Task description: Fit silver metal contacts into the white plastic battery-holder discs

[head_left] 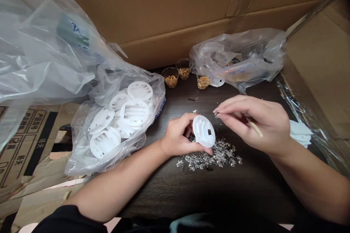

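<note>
My left hand [176, 136] grips a round white plastic disc [205, 136] by its edge, tilted with its moulded ridges and a small dark slot facing me. Just right of the disc and apart from it, my right hand [259, 122] pinches a tiny silvery metal piece [216, 114] between thumb and fingertips. A pale, thin stick [255, 127] is tucked in the same hand, its end poking out by the palm. Below both hands lies a heap of small silver metal clips [225, 154], partly hidden by the disc and left hand.
A clear plastic bag [133, 149] at left holds several white discs [105, 143]. Three clear cups of brass-coloured pins [171, 81] stand at the back. Another plastic bag [240, 58] lies behind at right. White pieces [299, 131] sit beyond my right wrist; cardboard [175, 11] walls the back.
</note>
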Motion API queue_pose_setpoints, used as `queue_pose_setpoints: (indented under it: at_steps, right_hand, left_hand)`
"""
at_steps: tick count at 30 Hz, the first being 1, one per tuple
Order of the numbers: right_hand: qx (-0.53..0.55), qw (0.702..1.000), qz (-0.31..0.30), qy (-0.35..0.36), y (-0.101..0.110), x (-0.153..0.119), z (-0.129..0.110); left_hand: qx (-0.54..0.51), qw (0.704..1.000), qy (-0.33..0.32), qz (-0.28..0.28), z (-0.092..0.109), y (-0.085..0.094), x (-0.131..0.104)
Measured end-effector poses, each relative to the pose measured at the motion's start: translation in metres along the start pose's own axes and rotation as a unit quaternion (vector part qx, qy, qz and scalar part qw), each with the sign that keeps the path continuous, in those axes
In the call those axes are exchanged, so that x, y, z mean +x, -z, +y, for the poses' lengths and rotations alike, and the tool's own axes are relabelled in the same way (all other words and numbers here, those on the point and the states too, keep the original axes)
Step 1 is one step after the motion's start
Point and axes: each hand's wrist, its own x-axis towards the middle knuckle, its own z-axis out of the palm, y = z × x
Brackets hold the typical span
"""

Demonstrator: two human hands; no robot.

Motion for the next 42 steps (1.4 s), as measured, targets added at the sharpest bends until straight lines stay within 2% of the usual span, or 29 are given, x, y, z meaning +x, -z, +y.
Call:
queue_pose_setpoints:
  at_steps: [4,10,15,17,21,25,28,32,42]
  right_hand:
    - [0.053,0.994,0.055,-0.078,-0.007,-0.001,0.009]
    - [0.060,0.993,0.032,-0.099,-0.011,0.002,0.021]
    - [0.102,0.976,0.039,-0.187,-0.013,-0.001,0.021]
    - [0.105,0.973,0.049,-0.201,-0.015,-0.003,0.020]
    - [0.109,0.973,0.054,-0.196,-0.018,-0.005,0.015]
    - [0.118,0.974,0.032,-0.193,-0.020,-0.004,0.005]
    - [0.113,0.976,0.004,-0.189,-0.022,-0.004,-0.003]
    - [0.144,0.974,0.002,-0.177,-0.026,-0.005,-0.012]
    - [0.107,0.992,0.001,-0.065,-0.027,-0.006,-0.018]
  left_hand:
    - [0.001,1.000,0.014,0.000,0.000,0.000,-0.001]
    - [-0.004,1.000,0.015,0.004,-0.002,-0.001,-0.001]
    - [-0.009,1.000,0.015,0.005,-0.001,-0.001,-0.001]
    - [-0.012,1.000,0.016,-0.001,-0.001,0.000,0.000]
    - [-0.019,1.000,0.018,-0.014,-0.001,0.000,-0.001]
    - [-0.014,1.000,0.009,-0.011,-0.001,0.000,-0.002]
    - [-0.004,1.000,-0.015,-0.004,-0.002,0.000,-0.002]
    - [0.004,0.999,-0.044,0.001,-0.002,-0.001,0.000]
    - [0.017,0.997,-0.074,0.001,0.002,-0.001,-0.001]
